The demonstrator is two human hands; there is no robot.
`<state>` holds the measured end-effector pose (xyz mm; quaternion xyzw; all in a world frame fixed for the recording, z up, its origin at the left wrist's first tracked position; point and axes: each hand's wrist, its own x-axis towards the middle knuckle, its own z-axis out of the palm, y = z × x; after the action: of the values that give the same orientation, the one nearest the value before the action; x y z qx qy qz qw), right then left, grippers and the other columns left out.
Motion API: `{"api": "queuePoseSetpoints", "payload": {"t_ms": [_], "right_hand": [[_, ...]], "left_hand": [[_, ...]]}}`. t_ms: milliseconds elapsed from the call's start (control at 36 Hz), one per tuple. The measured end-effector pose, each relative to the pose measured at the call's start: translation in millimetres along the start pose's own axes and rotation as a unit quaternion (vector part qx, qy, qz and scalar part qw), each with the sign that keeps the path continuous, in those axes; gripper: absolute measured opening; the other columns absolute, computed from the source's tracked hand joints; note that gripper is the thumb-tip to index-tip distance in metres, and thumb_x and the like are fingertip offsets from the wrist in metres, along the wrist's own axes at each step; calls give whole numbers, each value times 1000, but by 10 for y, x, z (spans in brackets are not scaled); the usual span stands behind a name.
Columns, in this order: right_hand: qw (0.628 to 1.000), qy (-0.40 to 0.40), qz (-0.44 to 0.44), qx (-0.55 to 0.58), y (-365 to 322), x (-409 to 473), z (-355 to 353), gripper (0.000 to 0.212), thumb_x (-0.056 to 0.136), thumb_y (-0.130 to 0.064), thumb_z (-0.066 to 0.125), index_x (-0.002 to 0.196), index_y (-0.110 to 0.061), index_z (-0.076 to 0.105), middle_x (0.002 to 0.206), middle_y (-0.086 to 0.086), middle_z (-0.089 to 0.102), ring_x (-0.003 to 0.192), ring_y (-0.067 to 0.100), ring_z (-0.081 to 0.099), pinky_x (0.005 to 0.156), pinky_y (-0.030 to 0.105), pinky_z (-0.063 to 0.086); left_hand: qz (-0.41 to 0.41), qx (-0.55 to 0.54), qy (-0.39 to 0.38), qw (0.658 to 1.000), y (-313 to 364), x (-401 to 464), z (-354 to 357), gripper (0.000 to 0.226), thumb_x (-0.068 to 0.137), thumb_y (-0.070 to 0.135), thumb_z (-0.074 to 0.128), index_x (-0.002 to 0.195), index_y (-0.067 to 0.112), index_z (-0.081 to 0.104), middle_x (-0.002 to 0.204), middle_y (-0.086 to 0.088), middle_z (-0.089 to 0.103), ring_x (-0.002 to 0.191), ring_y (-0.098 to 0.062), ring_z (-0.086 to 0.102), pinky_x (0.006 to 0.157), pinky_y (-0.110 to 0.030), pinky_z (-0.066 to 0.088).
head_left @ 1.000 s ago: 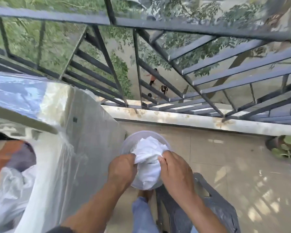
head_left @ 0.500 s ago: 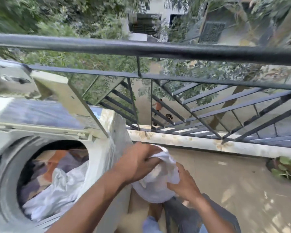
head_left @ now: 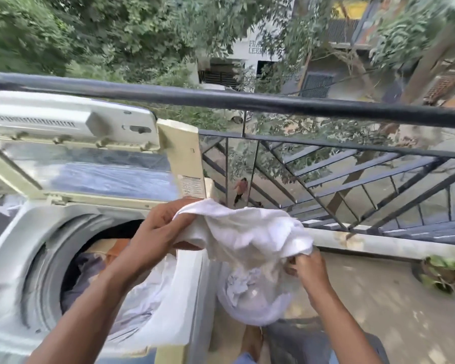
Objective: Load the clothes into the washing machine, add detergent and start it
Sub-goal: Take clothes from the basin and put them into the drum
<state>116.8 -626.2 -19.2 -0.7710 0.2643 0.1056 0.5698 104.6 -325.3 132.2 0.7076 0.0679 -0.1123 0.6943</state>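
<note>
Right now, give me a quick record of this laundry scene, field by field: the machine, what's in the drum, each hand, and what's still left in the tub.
machine: top-loading washing machine, lid raised
drum: already holds clothes, white, purple and orange pieces
left hand: grips one end of the white cloth
right hand: pinches the cloth's other end
cloth position: stretched between both hands, above the machine's right edge, not yet in the drum
tub: on the floor right of the machine, some white laundry left inside

Both forearms are bare, no sleeves showing; blue trouser legs (head_left: 243,358) and a bare foot (head_left: 251,340) show below.
</note>
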Motion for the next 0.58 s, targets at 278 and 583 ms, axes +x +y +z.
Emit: {"api": "queuePoseSetpoints", "payload": {"t_ms": [278,583], "right_hand": [[953,-143,-101,246,-981,-1065,392,35,109,-25,45,136,-15,64,133,13,70,126,35,64,106,58,50],[843,-321,54,428,-1318,-1643,1615,47,104,-37,45,138,-9,62,138,19,62,124,34,54,98,46,46]], "left_hand": [[-29,-8,-29,999,-472,-362,-584,42,103,28,64,143,43,57,120,39,71,117,15,65,89,-15,57],[-151,-314,-40,936,-894,-666,-1157,55,104,60,56,142,21,67,127,-16,75,106,-33,74,88,-46,59]]}}
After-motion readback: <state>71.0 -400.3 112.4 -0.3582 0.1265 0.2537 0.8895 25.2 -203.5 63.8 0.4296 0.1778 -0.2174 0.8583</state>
